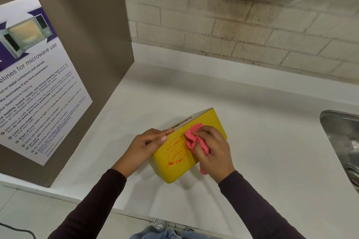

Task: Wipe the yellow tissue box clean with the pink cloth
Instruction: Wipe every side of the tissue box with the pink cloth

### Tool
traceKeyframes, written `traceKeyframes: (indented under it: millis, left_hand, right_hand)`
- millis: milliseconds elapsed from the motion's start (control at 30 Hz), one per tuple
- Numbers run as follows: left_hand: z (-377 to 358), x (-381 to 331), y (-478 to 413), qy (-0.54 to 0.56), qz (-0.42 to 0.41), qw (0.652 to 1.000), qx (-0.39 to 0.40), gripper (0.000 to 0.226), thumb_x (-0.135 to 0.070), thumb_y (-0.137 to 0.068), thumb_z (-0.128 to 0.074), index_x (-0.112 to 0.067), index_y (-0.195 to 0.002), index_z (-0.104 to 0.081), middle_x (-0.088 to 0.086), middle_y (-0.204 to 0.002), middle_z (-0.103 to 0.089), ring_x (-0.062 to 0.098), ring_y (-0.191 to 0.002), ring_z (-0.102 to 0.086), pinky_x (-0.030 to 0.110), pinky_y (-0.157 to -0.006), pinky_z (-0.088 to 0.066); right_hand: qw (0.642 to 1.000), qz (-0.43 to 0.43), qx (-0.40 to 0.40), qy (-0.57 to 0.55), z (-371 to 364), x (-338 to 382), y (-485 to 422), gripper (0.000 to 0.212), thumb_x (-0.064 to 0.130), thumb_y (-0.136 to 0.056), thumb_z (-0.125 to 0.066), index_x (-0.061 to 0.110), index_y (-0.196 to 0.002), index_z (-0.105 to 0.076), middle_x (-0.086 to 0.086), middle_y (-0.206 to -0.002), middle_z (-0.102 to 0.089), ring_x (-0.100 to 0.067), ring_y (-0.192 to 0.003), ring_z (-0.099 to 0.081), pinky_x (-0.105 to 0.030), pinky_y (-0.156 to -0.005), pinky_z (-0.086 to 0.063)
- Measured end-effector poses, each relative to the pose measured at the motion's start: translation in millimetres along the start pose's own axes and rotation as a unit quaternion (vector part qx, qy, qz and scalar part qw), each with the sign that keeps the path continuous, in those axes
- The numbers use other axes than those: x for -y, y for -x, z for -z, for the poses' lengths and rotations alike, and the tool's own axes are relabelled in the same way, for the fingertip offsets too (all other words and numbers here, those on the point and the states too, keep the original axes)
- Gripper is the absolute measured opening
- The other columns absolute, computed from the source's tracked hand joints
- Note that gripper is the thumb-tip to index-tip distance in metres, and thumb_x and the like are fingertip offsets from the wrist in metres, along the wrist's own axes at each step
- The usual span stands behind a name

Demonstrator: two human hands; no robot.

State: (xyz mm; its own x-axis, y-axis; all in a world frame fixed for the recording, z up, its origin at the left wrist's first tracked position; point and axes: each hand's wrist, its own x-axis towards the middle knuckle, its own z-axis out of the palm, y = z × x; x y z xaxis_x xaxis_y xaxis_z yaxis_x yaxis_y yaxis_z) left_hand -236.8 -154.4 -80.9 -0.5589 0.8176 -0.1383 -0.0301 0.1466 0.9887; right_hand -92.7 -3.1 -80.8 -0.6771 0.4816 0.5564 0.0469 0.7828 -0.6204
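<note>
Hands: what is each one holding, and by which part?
Right hand grips the bunched pink cloth by its middle, pressed on the yellow tissue box. Left hand steadies the box by its top edge.

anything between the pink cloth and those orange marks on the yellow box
Nothing visible. The right hand presses the pink cloth on the yellow tissue box, right beside the orange smears. The left hand steadies the box's top edge, clear of the smears.
</note>
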Motion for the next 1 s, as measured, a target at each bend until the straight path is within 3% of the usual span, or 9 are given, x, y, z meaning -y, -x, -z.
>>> traceKeyframes:
  millis: [233, 400, 500, 700, 833, 1000]
  left_hand:
    - [1, -1, -2, -0.017, 0.012, 1.000, 0.000, 0.027, -0.026, -0.091, -0.053, -0.032, -0.113, -0.068, 0.005, -0.105, -0.062, 0.009, -0.101, -0.061, 0.019, -0.083, -0.045]
    - [0, -2, -2, -0.005, 0.010, 1.000, -0.014, 0.027, -0.035, -0.087, -0.053, -0.034, -0.108, -0.070, 0.002, -0.106, -0.065, 0.007, -0.102, -0.062, 0.021, -0.086, -0.046]
    - [0, -3, -1, -0.001, 0.009, 1.000, -0.012, 0.032, -0.041, -0.082, -0.053, -0.034, -0.108, -0.070, 0.003, -0.107, -0.065, 0.009, -0.102, -0.062, 0.023, -0.088, -0.047]
    - [-3, -1, -1, -0.008, 0.005, 1.000, 0.005, 0.031, -0.039, -0.081, -0.054, -0.039, -0.109, -0.068, 0.005, -0.106, -0.060, 0.006, -0.100, -0.061, 0.017, -0.081, -0.047]
    - [-3, -1, 0, -0.006, -0.002, 1.000, 0.001, 0.031, -0.040, -0.080, -0.055, -0.040, -0.108, -0.068, 0.007, -0.106, -0.060, 0.005, -0.098, -0.061, 0.016, -0.083, -0.047]
    - [-3, -1, -3, 0.001, 0.002, 1.000, -0.012, 0.026, -0.035, -0.088, -0.052, -0.038, -0.107, -0.070, 0.009, -0.109, -0.061, 0.011, -0.103, -0.061, 0.027, -0.095, -0.046]
  right_hand:
    - [0.993, -0.105, -0.054, -0.003, -5, 1, -12, 0.033, 0.025, -0.080, -0.050, 0.006, -0.097, -0.071, -0.003, -0.101, -0.064, 0.002, -0.094, -0.050, -0.005, -0.087, -0.037]
    - [0.999, -0.035, -0.025, -0.014, -21, 17, -3, 0.028, 0.020, -0.081, -0.054, 0.003, -0.096, -0.071, -0.010, -0.098, -0.066, -0.012, -0.096, -0.055, -0.015, -0.088, -0.042]
    - [1.000, 0.005, 0.006, -0.018, -15, 12, 3, 0.027, 0.018, -0.081, -0.054, 0.003, -0.097, -0.071, -0.010, -0.098, -0.066, -0.012, -0.097, -0.055, -0.014, -0.090, -0.041]
    - [0.987, -0.124, -0.084, -0.063, -11, 4, -7, 0.024, 0.018, -0.078, -0.053, 0.011, -0.093, -0.070, 0.007, -0.096, -0.061, 0.009, -0.095, -0.053, -0.004, -0.084, -0.037]
    - [0.981, -0.145, -0.095, -0.083, -20, 13, -8, 0.021, 0.016, -0.079, -0.055, 0.017, -0.094, -0.070, 0.018, -0.097, -0.060, 0.006, -0.095, -0.056, -0.006, -0.083, -0.039]
    - [0.995, -0.060, -0.042, -0.062, -29, 27, 1, 0.025, 0.017, -0.079, -0.054, 0.009, -0.095, -0.070, -0.001, -0.098, -0.068, -0.007, -0.097, -0.057, -0.017, -0.088, -0.044]
